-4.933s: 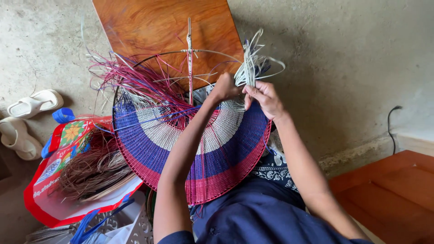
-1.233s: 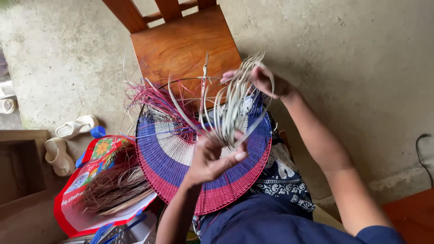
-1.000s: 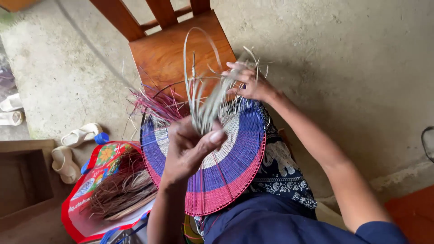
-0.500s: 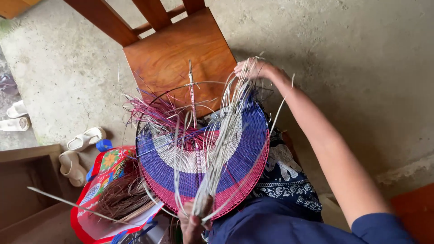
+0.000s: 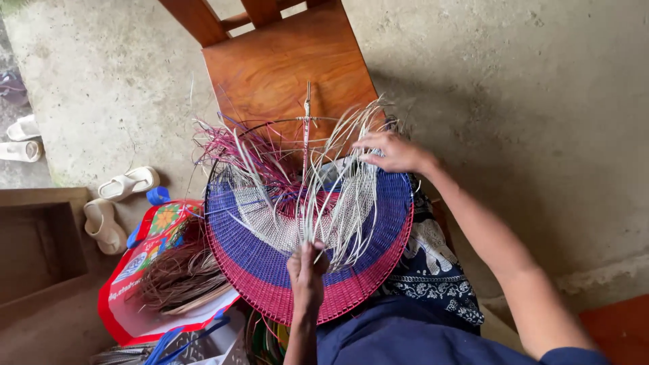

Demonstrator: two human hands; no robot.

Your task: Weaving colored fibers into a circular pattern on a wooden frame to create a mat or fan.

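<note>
A round woven piece (image 5: 267,267) with pink, blue and white bands rests on my lap, its wire frame leaning toward a wooden chair. Loose pale strands (image 5: 338,203) fan across it, and pink strands (image 5: 233,152) stick out at its upper left. My left hand (image 5: 306,270) pinches the lower ends of the pale strands over the blue band. My right hand (image 5: 392,152) rests on the upper right rim, fingers on the same strands.
A wooden chair (image 5: 284,61) stands ahead on the concrete floor. A red printed bag (image 5: 152,270) full of dry fibres lies at my left. Pale sandals (image 5: 125,184) and a wooden box (image 5: 40,250) sit further left. A reddish wooden surface (image 5: 618,328) is at lower right.
My left hand has come up from the lower rim onto the blue band, gripping the pale strands. My right hand has dropped from the top edge to the upper right rim.
</note>
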